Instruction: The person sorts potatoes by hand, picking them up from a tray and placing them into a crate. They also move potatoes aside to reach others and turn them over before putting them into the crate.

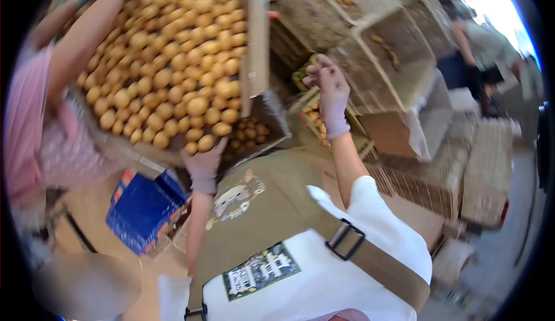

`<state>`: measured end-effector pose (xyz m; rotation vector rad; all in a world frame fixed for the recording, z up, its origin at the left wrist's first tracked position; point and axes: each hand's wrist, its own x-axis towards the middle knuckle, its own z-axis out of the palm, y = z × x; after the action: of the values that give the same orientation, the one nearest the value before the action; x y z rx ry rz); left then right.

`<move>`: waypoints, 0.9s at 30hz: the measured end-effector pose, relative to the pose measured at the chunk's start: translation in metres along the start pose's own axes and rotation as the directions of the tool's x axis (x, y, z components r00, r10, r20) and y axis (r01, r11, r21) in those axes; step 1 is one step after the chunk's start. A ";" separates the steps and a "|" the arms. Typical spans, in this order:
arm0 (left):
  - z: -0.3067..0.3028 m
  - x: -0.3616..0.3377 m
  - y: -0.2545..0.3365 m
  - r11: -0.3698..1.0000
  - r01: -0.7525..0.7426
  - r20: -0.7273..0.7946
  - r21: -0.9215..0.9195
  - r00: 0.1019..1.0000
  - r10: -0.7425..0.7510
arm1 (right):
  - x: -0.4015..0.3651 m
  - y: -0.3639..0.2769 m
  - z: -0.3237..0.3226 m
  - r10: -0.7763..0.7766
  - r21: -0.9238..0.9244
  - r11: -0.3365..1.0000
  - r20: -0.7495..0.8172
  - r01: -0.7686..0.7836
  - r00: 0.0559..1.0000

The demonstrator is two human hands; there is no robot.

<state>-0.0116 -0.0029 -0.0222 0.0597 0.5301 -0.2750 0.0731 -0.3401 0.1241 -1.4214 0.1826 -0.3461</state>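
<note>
Fruit tray (257,43) just above left hand (203,162), fingers spread under its edge, right hand (330,93) grip unclear

Large wooden tray (257,43), tilted, carrying a dense single layer of round yellow-brown fruit (173,61) across its whole bed. Beneath its lower edge, a smaller box (272,125) holds more of the same fruit. The floor (92,211) bears a blue crate (141,208) and, at right, stacked pale crates (485,171).

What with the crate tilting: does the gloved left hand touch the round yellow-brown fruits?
Touching: head view shows the left hand, fingers against the lowest fruits.
</note>
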 end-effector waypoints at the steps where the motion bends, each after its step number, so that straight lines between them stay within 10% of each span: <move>1: -0.001 -0.002 -0.002 1.000 -0.013 0.018 0.009 1.000 0.013 | -0.015 0.005 0.033 0.001 -0.172 0.985 0.125 0.020 0.992; 3: 0.001 -0.006 -0.007 0.998 -0.062 0.050 0.027 0.997 0.061 | -0.021 0.006 0.073 -0.357 -0.385 0.515 0.716 0.766 0.600; 7: 0.002 -0.007 -0.010 0.978 -0.190 0.106 0.090 0.978 0.180 | -0.051 0.026 0.130 -0.138 -0.294 0.469 0.907 0.833 0.398; 9: -0.008 -0.007 -0.012 0.965 -0.241 0.063 0.100 0.970 0.236 | -0.048 0.046 0.134 -0.036 -0.349 0.290 0.926 0.891 0.375; 11: -0.030 0.003 -0.016 0.957 -0.269 -0.006 0.105 0.963 0.271 | -0.036 0.049 0.150 0.303 -0.579 0.434 0.815 0.690 0.494; 13: -0.043 0.013 -0.021 0.953 -0.281 -0.072 0.112 0.954 0.290 | -0.041 0.053 0.157 -0.023 -0.415 0.243 0.901 0.877 0.433; 27: 0.021 0.003 -0.019 0.974 -0.147 -0.175 -0.173 0.978 0.117 | -0.045 0.064 0.127 0.251 -0.359 0.181 0.917 0.916 0.310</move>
<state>-0.0039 -0.0248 -0.0052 -0.0638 0.7098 -0.0894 0.0812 -0.1989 0.0762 -2.7353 -1.3031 0.2236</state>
